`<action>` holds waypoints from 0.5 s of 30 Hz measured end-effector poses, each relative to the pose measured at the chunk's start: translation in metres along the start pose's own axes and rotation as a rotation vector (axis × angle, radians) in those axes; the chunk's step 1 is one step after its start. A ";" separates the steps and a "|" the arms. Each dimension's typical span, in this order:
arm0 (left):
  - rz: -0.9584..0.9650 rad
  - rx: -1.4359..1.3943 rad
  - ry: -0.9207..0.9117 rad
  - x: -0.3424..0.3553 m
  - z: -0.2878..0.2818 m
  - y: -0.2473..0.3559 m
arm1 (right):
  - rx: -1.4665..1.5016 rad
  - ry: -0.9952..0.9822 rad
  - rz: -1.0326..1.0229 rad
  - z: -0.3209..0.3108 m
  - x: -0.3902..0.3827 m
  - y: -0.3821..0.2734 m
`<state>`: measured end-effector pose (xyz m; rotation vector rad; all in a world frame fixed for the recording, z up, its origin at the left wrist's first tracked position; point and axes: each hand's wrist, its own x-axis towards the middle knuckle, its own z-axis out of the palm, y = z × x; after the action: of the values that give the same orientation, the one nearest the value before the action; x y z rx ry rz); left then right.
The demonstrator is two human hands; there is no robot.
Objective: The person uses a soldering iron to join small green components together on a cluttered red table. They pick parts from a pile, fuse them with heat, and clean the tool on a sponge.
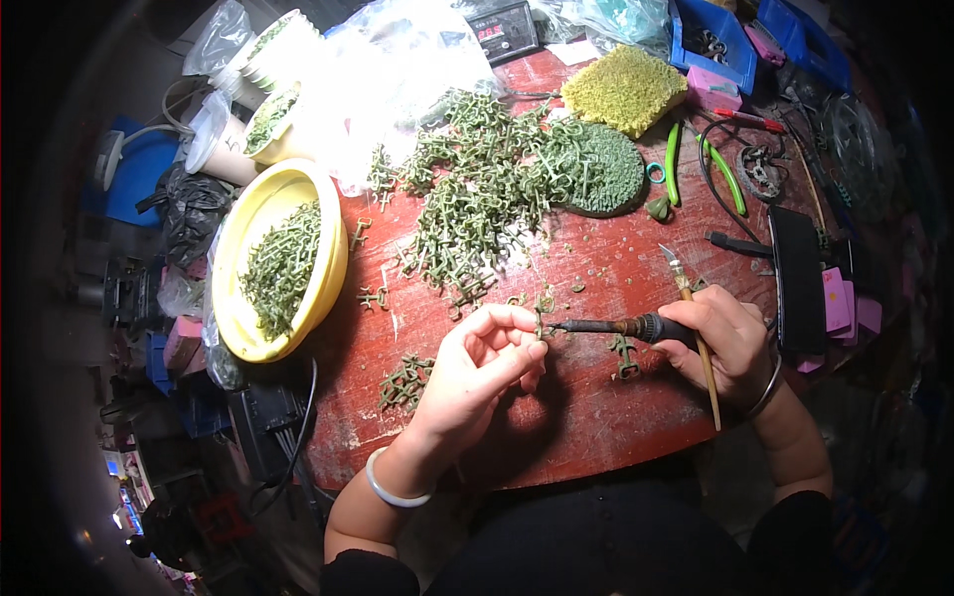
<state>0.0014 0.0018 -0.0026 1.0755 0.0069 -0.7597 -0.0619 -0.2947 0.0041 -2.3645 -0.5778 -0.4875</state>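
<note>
My left hand (pixel 475 370) pinches a small green wax-like piece (pixel 543 310) between thumb and fingers, over the front of the red table (pixel 437 437). In my right hand (pixel 733 338) is a soldering iron (pixel 596 326) with a black grip, its tip touching or very close to that piece. The same hand also holds a craft knife (pixel 708 372) with a thin wooden handle, its blade pointing away from me. Under the iron lies another green piece (pixel 625 358). A big heap of similar pieces (pixel 467 199) spreads beyond my hands, and a smaller pile (pixel 405 383) lies beside my left wrist.
A yellow basin (pixel 336 288) holding green pieces stands at the left. At the back are a round green textured pad (pixel 608 169), a yellow textured block (pixel 626 89) and a digital display box (pixel 502 32). Green-handled pliers (pixel 674 164), cables and a phone-like black slab (pixel 798 278) lie right.
</note>
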 end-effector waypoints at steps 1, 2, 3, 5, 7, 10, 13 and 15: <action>-0.002 0.003 -0.001 0.000 0.000 0.000 | -0.002 0.001 -0.001 0.000 0.000 0.000; -0.003 0.003 -0.001 0.000 0.000 0.000 | -0.002 0.000 -0.001 0.000 0.000 0.000; -0.007 0.002 -0.002 0.000 0.000 0.001 | -0.010 -0.003 0.002 0.000 0.000 0.000; -0.011 0.001 -0.004 0.000 0.000 0.001 | -0.017 -0.006 0.005 0.000 0.000 0.000; -0.015 -0.002 -0.008 0.000 -0.001 0.001 | -0.015 0.005 0.001 0.000 0.000 0.000; -0.022 -0.009 -0.004 0.000 0.000 0.002 | -0.014 0.021 -0.004 0.000 0.000 0.001; -0.022 -0.005 -0.001 0.001 -0.001 0.001 | -0.021 0.014 0.006 -0.002 -0.001 0.000; -0.019 -0.002 0.003 0.000 0.000 0.000 | -0.024 0.014 0.004 -0.002 0.000 0.000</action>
<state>0.0015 0.0019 -0.0028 1.0756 0.0209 -0.7752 -0.0627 -0.2957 0.0052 -2.3822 -0.5638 -0.5117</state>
